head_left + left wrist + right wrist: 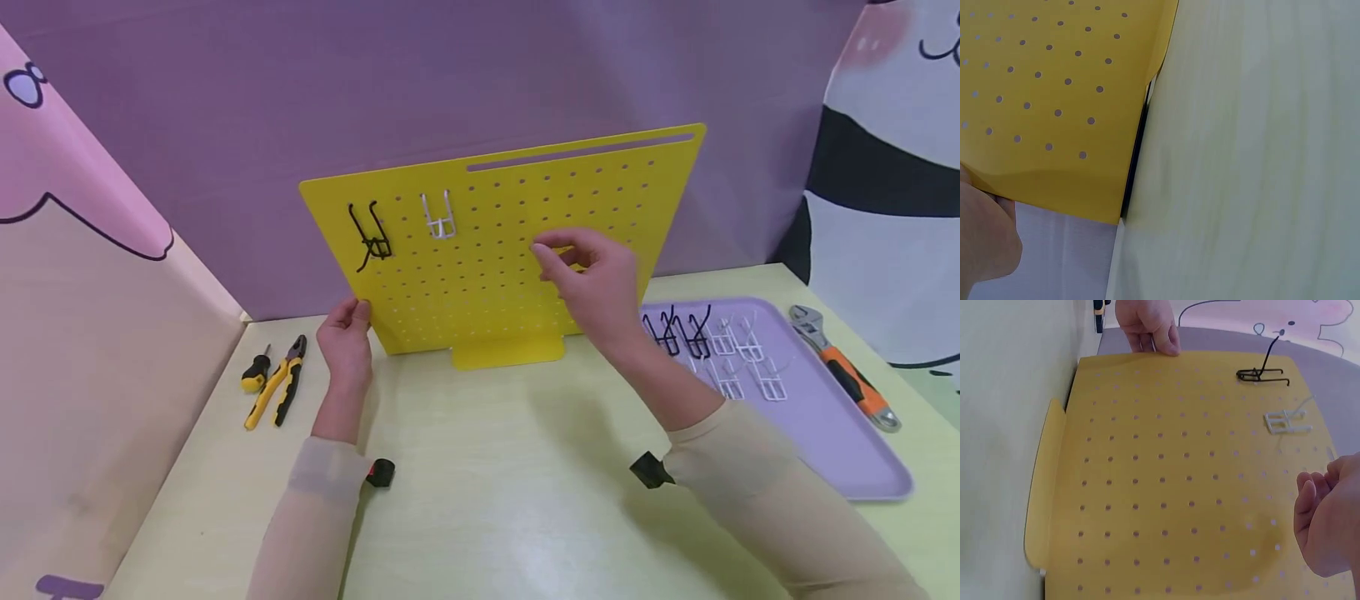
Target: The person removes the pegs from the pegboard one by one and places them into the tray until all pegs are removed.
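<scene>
A yellow pegboard (480, 258) stands tilted on the table, its bottom tab resting on the tabletop. My left hand (348, 337) pinches the board's lower left edge, thumb on the front face. A black wire hook (378, 247) hangs at the board's upper left, and a white wire hook (441, 227) is mounted to its right. In front of the board's right half is my right hand (596, 279), thumb and index fingertips close together, other fingers curled, with nothing visible between them. The right wrist view shows this hand (1329, 519) over the perforated face, near the white hook.
A purple tray (840, 450) on the right carries several black and white wire hooks (750, 346). Beyond it lies an orange-handled adjustable wrench (847, 371). Pliers (281, 383) and a small screwdriver (257, 372) lie left of the board. A purple backdrop (465, 75) stands behind.
</scene>
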Motion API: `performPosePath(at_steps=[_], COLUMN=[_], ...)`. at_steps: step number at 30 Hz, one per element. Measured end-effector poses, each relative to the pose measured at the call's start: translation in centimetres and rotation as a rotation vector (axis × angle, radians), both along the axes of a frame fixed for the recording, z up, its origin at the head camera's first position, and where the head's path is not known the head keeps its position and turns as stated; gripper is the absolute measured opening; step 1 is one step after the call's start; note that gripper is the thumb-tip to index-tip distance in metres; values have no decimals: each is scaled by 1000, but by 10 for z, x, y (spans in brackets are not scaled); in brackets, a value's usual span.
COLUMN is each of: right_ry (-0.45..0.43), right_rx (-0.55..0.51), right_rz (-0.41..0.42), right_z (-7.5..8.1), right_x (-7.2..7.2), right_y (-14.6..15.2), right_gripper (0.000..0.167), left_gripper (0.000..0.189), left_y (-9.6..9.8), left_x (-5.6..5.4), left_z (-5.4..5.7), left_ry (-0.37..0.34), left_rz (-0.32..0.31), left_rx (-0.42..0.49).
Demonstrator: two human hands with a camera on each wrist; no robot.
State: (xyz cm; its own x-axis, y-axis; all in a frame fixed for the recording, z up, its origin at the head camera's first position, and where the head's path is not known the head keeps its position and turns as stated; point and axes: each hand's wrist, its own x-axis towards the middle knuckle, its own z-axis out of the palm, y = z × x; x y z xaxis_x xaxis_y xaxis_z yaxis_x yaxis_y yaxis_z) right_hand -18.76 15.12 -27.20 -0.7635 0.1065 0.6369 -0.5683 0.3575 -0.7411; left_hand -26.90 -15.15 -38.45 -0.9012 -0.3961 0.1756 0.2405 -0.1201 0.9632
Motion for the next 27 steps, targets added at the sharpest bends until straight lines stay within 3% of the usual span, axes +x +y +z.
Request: performPosePath(at_steps=[13,21,27], right_ry=[17,26,-13], right_rx=[-73,-150,-166], right_rz=[102,121,93], right_z=[12,16,18], right_x=[-17,-28,-34], right_y=[-37,-56,-66], right_gripper=[18,16,16], left_gripper=[31,33,30], left_y=[0,2,2], left_x=[-2,-2,-1], left_z=[-1,0,-2], left_ry=[-14,-25,-21], left_rz=[19,21,8], left_rx=[13,1,-1])
